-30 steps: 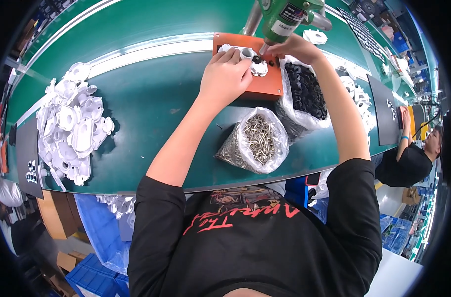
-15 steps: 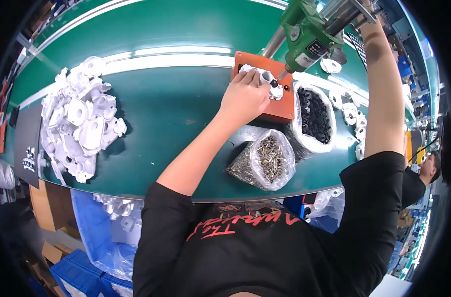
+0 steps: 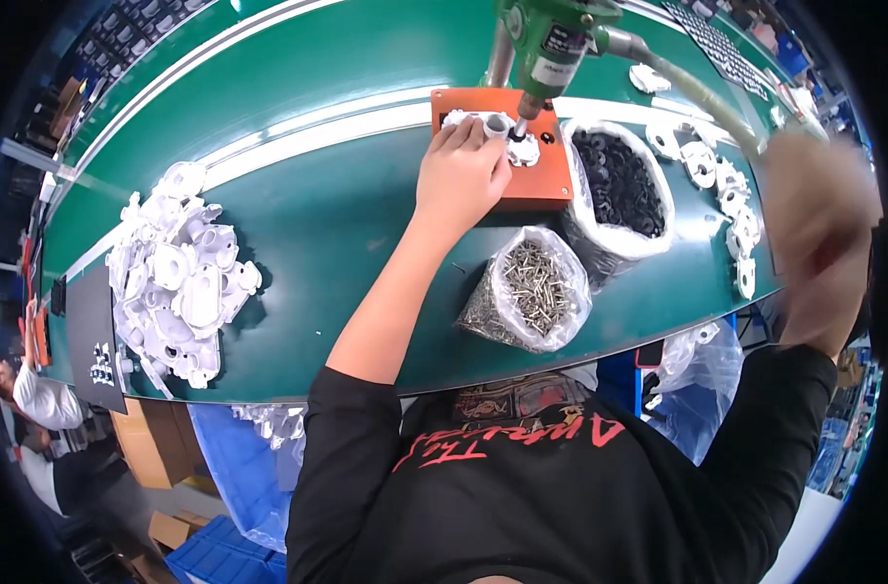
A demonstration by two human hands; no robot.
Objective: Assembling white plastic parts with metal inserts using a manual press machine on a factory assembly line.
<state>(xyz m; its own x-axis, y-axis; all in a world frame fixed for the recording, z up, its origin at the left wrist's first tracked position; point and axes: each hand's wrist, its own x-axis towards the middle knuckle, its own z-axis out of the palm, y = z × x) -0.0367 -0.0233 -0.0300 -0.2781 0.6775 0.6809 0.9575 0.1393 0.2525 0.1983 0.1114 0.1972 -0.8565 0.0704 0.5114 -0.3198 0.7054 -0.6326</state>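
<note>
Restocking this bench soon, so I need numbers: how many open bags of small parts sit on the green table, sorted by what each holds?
Bag of metal screws: 1
Bag of black rings: 1
Total: 2 bags, both right of the left hand on the orange fixture.

Your right hand [image 3: 819, 229] was smeared by motion blur, so its grip could not be told. Your left hand [image 3: 461, 175] hid part of the white part [image 3: 485, 124] on the orange fixture [image 3: 541, 180]. The picture's top edge cut off the green driver [image 3: 553, 44].
</note>
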